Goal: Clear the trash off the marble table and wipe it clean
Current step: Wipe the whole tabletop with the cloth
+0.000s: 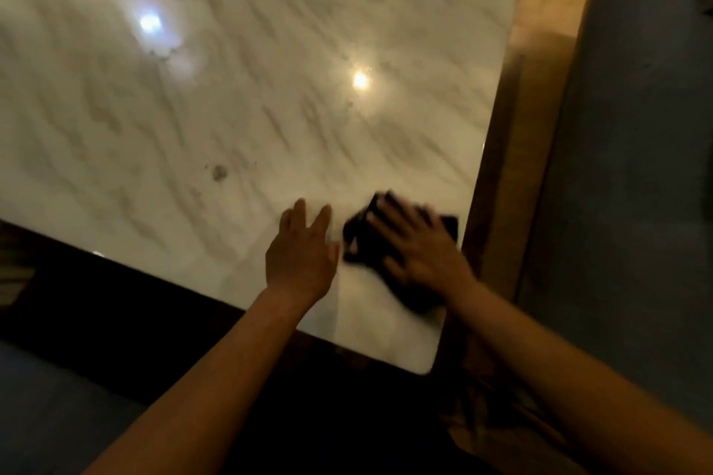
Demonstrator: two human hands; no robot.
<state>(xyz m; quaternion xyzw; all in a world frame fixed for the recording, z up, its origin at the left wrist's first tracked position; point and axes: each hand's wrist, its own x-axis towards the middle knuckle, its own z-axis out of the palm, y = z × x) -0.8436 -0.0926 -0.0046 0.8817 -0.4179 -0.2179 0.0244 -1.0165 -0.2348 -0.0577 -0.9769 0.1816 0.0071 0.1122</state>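
Looking down from head height onto a glossy white marble table with grey veins (pixel 270 108), filling most of the view and reflecting two bright spots of lamp light. Pressing down on a dark, crumpled wiping cloth (pixel 359 239) with the right hand (pixel 420 247), fingers straight and slightly spread across the top of it, palm flat; cloth and fingers blurring at the edges. Lying on the marble close to the table's near right corner, just inside its right edge, with the cloth showing beyond the fingertips and below the heel of the hand. Resting just left of the cloth, the left hand (pixel 301 254), open, fingers straight and mostly together with the thumb held out toward the cloth; touching the marble or hovering over it, cannot tell. Showing on the table left of both hands and farther in, a small dark grey smudge (pixel 220 173). Running along the table's right side, a warm brown wooden floor (pixel 540 96), and beyond it a large grey upholstered seat (pixel 636 166)
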